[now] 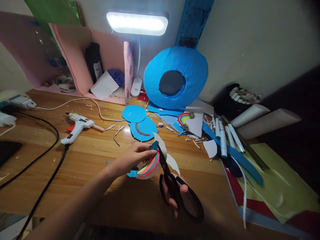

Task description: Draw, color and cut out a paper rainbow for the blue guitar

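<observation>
My left hand (pixel 135 156) pinches a paper rainbow cutout (pixel 151 165) with blue cloud shapes at its ends. Fingers of my right hand (pixel 172 195) pass through the handle loops of black scissors (pixel 170 180). The scissor blades meet the paper beside the upper blue cloud, close to my left fingertips. Curved white paper pieces (pixel 172 162) hang or lie just right of the blades. Behind my left hand lie two blue paper discs (pixel 134 113), the nearer one with a dark curved mark.
A white glue gun (pixel 78 126) with a black cord lies left. Behind stand a lit lamp (pixel 137 24), a blue ring (pixel 196 78) and pink compartments (pixel 105 43). Another rainbow (pixel 185 119), paper scraps, markers (pixel 223 140) and coloured sheets (pixel 282 176) are at the right.
</observation>
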`<control>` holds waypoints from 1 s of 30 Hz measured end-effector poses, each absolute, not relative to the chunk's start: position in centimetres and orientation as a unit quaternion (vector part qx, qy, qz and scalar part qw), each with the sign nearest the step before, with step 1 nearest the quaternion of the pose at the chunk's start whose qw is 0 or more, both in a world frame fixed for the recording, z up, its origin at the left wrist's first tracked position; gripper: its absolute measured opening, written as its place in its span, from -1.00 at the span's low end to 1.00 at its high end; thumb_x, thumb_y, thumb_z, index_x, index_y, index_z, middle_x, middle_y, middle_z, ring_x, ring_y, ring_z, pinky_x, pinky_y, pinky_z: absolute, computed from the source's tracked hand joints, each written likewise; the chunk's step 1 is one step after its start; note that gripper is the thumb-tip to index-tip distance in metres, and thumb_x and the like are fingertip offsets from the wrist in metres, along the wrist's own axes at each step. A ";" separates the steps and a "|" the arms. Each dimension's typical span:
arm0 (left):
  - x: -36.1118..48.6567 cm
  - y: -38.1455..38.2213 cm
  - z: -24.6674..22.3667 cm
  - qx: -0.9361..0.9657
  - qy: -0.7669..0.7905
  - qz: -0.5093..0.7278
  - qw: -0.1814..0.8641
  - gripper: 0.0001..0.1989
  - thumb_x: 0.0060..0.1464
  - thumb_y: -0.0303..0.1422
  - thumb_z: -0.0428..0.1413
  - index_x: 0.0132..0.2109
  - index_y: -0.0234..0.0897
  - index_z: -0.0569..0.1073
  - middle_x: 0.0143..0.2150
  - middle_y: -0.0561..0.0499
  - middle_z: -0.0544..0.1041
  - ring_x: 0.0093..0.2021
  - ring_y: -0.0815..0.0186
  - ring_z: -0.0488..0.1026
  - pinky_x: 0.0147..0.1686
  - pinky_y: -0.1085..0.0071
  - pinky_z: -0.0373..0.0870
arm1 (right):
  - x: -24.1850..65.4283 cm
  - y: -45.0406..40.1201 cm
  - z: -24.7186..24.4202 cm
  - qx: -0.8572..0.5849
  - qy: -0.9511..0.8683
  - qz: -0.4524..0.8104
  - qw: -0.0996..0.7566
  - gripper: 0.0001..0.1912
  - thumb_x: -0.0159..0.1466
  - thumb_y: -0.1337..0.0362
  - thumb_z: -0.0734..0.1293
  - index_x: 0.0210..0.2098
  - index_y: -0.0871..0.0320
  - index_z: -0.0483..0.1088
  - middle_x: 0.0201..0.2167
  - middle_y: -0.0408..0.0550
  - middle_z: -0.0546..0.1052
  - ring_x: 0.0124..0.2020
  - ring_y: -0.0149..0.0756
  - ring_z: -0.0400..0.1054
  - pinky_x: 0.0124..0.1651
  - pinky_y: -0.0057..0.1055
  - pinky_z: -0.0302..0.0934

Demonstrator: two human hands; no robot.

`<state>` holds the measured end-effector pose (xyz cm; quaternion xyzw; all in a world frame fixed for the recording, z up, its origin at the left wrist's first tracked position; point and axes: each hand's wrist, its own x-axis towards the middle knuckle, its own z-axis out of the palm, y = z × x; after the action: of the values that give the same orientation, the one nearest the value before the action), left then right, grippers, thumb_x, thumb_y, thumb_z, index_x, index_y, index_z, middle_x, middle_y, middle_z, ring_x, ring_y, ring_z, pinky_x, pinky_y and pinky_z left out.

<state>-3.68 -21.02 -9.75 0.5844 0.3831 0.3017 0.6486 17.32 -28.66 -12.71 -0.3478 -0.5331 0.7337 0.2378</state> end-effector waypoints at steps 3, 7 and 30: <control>-3.7 -20.8 -9.8 0.578 0.383 0.299 0.656 -0.68 -0.03 -0.15 0.10 -0.53 -0.33 0.36 -0.60 0.13 0.24 -0.53 0.43 0.15 -0.52 0.48 0.08 | 17.4 -28.7 -12.4 -0.360 -0.522 0.736 0.238 -0.27 0.03 -0.44 0.08 -0.37 0.16 0.22 -0.64 -0.29 0.19 -0.69 -0.56 0.06 -0.62 -0.58 0.13; -3.7 -20.7 -9.6 0.570 0.385 0.294 0.664 -0.69 -0.08 -0.15 0.11 -0.56 -0.31 0.35 -0.62 0.12 0.25 -0.55 0.42 0.16 -0.52 0.46 0.08 | 17.3 -28.7 -12.0 -0.368 -0.515 0.737 0.238 -0.29 0.03 -0.42 0.11 -0.37 0.16 0.23 -0.64 -0.30 0.17 -0.68 -0.56 0.06 -0.63 -0.60 0.10; -3.8 -20.5 -10.2 0.556 0.404 0.344 0.640 -0.64 0.02 -0.11 0.13 -0.51 -0.30 0.31 -0.59 0.16 0.26 -0.55 0.47 0.17 -0.52 0.51 0.07 | 17.9 -28.2 -13.8 -0.355 -0.555 0.706 0.258 -0.28 0.06 -0.42 0.06 -0.36 0.18 0.22 -0.64 -0.28 0.23 -0.72 -0.57 0.07 -0.68 -0.60 0.09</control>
<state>-3.77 -20.47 -10.22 0.5565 0.4039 0.3437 0.6396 17.91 -28.19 -13.85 -0.3548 -0.5554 0.7064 0.2581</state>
